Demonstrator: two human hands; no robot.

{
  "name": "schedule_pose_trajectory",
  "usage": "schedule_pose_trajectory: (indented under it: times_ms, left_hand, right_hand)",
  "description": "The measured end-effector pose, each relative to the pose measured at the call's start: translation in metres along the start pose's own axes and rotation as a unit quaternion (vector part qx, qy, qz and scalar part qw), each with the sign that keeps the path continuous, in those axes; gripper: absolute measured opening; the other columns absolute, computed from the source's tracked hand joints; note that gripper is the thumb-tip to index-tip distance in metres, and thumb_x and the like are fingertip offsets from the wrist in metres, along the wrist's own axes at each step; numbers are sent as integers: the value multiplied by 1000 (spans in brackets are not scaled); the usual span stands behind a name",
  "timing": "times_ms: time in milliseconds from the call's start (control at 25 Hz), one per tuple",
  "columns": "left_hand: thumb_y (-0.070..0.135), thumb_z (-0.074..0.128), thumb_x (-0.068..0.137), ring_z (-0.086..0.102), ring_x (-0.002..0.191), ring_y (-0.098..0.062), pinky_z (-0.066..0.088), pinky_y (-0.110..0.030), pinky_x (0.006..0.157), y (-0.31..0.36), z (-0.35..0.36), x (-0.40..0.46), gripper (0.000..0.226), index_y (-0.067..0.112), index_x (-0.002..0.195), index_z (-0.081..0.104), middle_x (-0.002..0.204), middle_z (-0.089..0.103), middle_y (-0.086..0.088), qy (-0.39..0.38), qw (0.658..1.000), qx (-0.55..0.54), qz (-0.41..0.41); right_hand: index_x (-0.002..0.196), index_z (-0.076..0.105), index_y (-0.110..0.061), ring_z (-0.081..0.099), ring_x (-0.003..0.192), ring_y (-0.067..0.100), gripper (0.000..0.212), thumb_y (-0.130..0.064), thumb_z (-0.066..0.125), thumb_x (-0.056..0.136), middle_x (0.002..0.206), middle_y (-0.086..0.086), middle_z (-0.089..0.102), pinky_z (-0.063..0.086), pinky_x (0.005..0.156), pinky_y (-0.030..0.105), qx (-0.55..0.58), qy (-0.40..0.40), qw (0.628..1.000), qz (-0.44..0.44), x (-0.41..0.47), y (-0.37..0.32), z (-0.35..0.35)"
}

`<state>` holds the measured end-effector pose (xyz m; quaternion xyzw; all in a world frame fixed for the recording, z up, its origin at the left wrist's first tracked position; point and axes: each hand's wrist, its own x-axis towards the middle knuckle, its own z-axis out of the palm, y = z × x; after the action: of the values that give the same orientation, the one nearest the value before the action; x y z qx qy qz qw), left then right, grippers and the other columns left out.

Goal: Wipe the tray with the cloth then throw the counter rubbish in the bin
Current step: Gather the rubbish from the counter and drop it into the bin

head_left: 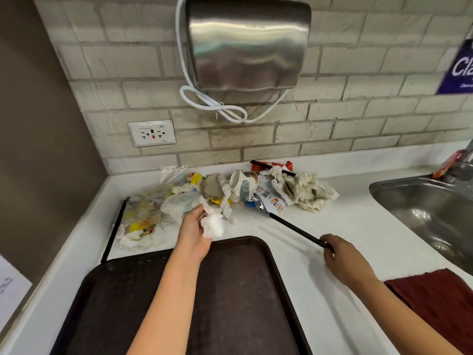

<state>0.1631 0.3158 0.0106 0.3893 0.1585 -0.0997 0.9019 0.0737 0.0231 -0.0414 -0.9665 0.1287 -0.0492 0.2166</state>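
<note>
Your left hand (pixel 195 235) is gripping a crumpled tissue (pixel 212 226) beside the rubbish (pixel 230 193) lying straight ahead, while your right hand (pixel 343 260) is pinching the near end of a black straw (pixel 297 229) slanting toward it.

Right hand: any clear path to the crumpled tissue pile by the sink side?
Probably yes. The right hand pinches a black straw, but bare counter lies between it and the tissue pile; it would need to drop the straw first.

Bright, even indoor light from above. Soft shadows on white table (pixel 320 290) below right hand (pixel 344 260). Glare bands on steel dryer (pixel 245 44); sheen in sink (pixel 422 208). Wide-angle bending at edges; corners soft, slight blur throughout.
</note>
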Motion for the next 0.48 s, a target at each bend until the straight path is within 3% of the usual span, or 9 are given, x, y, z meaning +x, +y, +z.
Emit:
schedule_pose_trajectory:
  times_ms: [80,280,400,480]
  left_hand:
    - [3,35,91,59,76,-18,44,-28,76,-14,16,-28,24,7,87,58,86,61,-7,-50,998,-33,-24]
    - [-18,27,87,57,85,-16,45,-26,78,-63,57,-91,42,11,99,55,94,58,-6,-121,991,47,-26]
    - [-16,35,90,63,86,-14,54,-21,74,-99,72,-134,42,11,118,49,100,62,-7,-152,986,64,-20]
    - [-12,39,91,63,86,-13,55,-17,69,-123,78,-161,38,12,119,49,99,63,-6,-154,985,77,-18]
  right_hand:
    - [124,52,-14,55,107,22,41,-1,42,86,119,4,57,42,82,27,30,21,999,1,-21,8,-12]
    - [125,52,-12,55,103,23,44,4,43,85,118,5,57,36,79,22,82,64,994,-23,-71,39,-36]
    - [126,52,-13,56,91,19,38,-2,48,90,107,1,60,37,76,23,134,97,986,-36,-109,66,-50]
    - [125,53,-15,59,91,16,36,-6,49,91,103,-4,60,38,75,22,151,111,980,-59,-135,85,-58]
